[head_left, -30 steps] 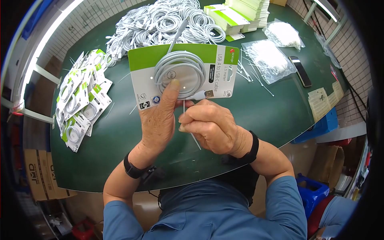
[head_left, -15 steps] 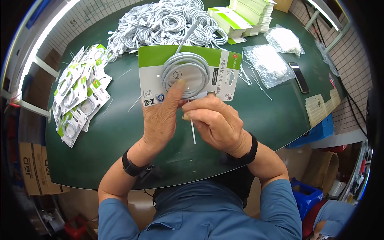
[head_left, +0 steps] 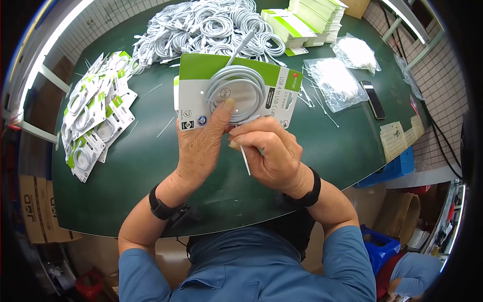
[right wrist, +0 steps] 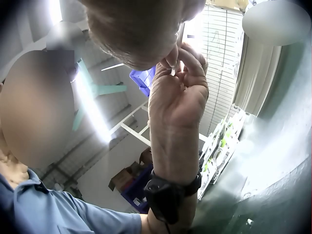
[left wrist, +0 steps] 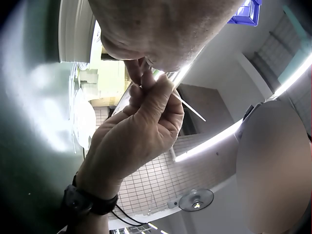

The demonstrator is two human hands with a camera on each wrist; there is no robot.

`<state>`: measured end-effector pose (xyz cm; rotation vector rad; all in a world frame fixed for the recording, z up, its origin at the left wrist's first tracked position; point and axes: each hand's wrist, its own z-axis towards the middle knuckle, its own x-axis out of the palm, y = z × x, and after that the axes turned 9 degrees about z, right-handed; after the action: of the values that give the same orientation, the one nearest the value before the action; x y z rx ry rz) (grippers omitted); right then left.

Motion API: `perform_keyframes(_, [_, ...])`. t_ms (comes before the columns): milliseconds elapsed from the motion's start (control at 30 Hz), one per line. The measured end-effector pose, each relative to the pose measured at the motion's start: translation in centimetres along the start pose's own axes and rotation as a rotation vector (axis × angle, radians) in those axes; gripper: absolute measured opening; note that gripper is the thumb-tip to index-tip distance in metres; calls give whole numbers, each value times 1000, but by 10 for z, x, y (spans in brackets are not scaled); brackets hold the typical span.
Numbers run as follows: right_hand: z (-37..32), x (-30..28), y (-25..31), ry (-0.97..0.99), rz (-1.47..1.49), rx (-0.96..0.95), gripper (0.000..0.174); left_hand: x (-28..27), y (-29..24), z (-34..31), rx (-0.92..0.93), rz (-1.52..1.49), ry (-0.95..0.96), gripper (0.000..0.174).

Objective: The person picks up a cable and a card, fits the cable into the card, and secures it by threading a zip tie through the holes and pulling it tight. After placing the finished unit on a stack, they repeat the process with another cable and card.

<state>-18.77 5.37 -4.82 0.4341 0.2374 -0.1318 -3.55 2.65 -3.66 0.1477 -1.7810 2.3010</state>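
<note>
My left hand (head_left: 201, 148) holds up a green and white cable card (head_left: 193, 75), its thumb pressed on the coiled grey USB cable (head_left: 259, 90) at the card's face. One connector end of the cable sticks up past the card's top edge. At the lower edge, my right hand (head_left: 271, 153) pinches a thin white cable tie (head_left: 246, 163), whose tail points down below the fingers. That tail (left wrist: 195, 111) also shows in the left wrist view. Both hands' fingertips meet closely under the coil. The cable's USB-A plug is hidden behind the right hand.
Finished-looking cable cards (head_left: 83, 118) lie heaped at left. Behind are a big pile of coiled cables (head_left: 201, 30) and stacked cards (head_left: 289, 22). Bags of white ties (head_left: 334, 83), loose ties and a phone (head_left: 373, 100) lie at right on the green table (head_left: 136, 201).
My right hand has come up against the card's lower edge and now covers the USB-A plug. Less of the tie's tail shows below the fingers. The head view has shifted slightly.
</note>
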Motion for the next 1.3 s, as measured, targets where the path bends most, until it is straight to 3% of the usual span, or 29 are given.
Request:
perform_keyframes(267, [1,2,0,-38,-29,-10,24,-2,2,-1,-14,12,18,29])
perform_keyframes(500, [5,-2,2,-174,-119,158,23,2,2,-5,-20,-27,82,24])
perform_keyframes(667, [11,-15,-3,-117,-246,146,20,4,6,-6,-53,8,133,25])
perform_keyframes(767, [18,-18,-10,-58,-330,-47,19,2,9,-6,-48,-17,142,25])
perform_keyframes(900, [19,-20,-10,-3,-380,-8,24,1,10,-5,-61,-47,137,25])
perform_keyframes(1033, [24,-21,-12,35,-480,-87,28,1,9,-4,-64,-59,140,26])
perform_keyframes(1300, [20,-24,-7,94,-429,-56,38,0,10,-4,-108,-83,148,26])
